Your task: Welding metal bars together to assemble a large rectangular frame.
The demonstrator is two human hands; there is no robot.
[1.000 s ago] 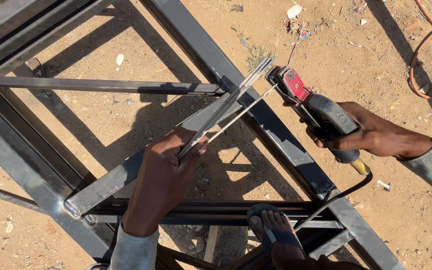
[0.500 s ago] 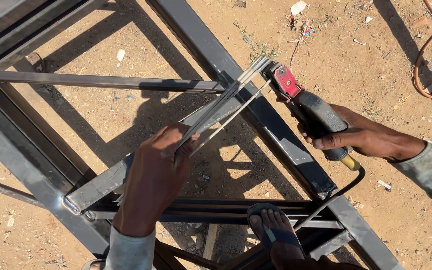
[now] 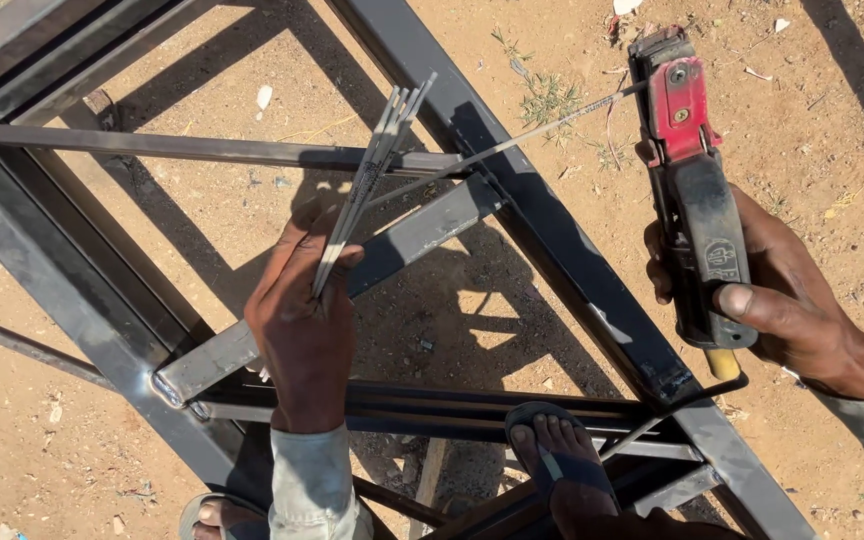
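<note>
A: What is held by the left hand (image 3: 304, 320)?

B: A bundle of thin grey welding rods (image 3: 367, 185) is pinched in a closed grip. The rods are fanned a little at the top. Their long axis is tilted, from the fingers at the lower left up to the free tips at the upper right.

A: And what is held by the right hand (image 3: 752, 290)?

B: A black and red rod holder (image 3: 690, 190) is gripped tight, with the thumb laid across its handle. It is pointed up, away from the person. A single rod (image 3: 512, 145) is clamped in its red head. That rod is stretched out to the left and a little down, and its far end is seen at the joint of the grey steel frame (image 3: 562, 270).

A: Where is the frame?

B: It is laid on sandy ground (image 3: 812, 100). A foot in a sandal (image 3: 557, 465) is set on its lower bars.
</note>
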